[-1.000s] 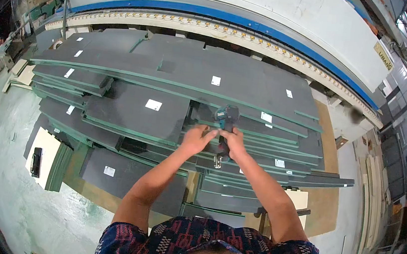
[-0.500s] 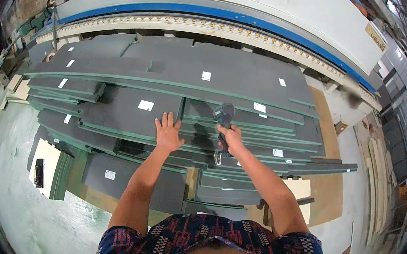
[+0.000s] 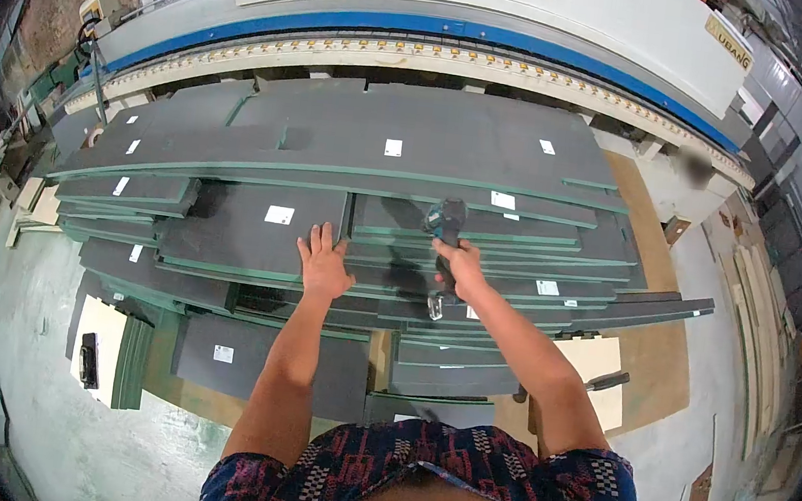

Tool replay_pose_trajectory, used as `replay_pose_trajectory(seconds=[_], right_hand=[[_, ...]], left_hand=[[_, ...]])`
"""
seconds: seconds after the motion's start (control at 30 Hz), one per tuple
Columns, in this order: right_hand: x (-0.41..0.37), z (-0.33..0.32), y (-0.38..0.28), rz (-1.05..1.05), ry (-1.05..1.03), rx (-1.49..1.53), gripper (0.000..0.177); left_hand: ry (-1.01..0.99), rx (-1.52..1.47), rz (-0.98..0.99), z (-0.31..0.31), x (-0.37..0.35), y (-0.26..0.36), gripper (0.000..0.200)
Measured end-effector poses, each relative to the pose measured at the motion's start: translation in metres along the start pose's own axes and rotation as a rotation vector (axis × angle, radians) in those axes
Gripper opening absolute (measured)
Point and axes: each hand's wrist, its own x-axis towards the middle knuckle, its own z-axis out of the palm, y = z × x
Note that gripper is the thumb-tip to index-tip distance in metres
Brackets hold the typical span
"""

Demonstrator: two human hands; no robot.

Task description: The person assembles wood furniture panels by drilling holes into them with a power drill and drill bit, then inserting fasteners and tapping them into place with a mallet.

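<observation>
Stacks of dark grey panels with green edges (image 3: 245, 233) spread out before me, several with white labels. My left hand (image 3: 325, 264) lies on the right end of a labelled panel, fingers spread, holding nothing. In my right hand (image 3: 460, 265) is a dark cordless power tool (image 3: 445, 218), gripped by its handle above the stacked panels right of centre. Its head points away from me, and a metal clip shows near its base. What the tool's tip touches, if anything, cannot be made out.
A long white machine with a blue stripe (image 3: 348, 19) runs behind the stacks. A phone (image 3: 90, 361) lies on pale boards at the left. A hammer-like tool (image 3: 608, 381) rests on a pale board at the right. Wooden strips (image 3: 752, 335) lie farther right.
The camera view has tilted and shifted slightly. My left hand is still flat on the panel, and my right hand still holds the power tool, now slightly farther right in view.
</observation>
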Motion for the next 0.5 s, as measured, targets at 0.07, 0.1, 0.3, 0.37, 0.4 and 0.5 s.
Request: replay_pose_trajectory(seconds=[0.07, 0.1, 0.3, 0.37, 0.4, 0.5], right_hand=[[0.006, -0.016, 0.002, -0.016, 0.029, -0.024, 0.022], [0.007, -0.025, 0.002, -0.024, 0.035, -0.038, 0.022], [0.012, -0.067, -0.005, -0.075, 0.105, -0.027, 0.021], [0.011, -0.076, -0.008, -0.066, 0.139, -0.031, 0.021], [0.011, -0.079, -0.010, -0.059, 0.154, -0.033, 0.022], [0.008, -0.083, -0.013, -0.040, 0.178, -0.039, 0.023]], left_hand=[[0.004, 0.002, -0.003, 0.000, 0.000, 0.001, 0.073], [0.003, 0.002, -0.007, 0.001, 0.000, 0.002, 0.073], [0.011, -0.006, -0.003, 0.000, 0.000, 0.002, 0.072], [0.027, -0.020, 0.001, 0.000, 0.000, 0.003, 0.071], [0.019, -0.011, -0.003, 0.000, 0.000, 0.003, 0.070], [-0.002, 0.007, -0.011, -0.003, -0.001, 0.004, 0.071]])
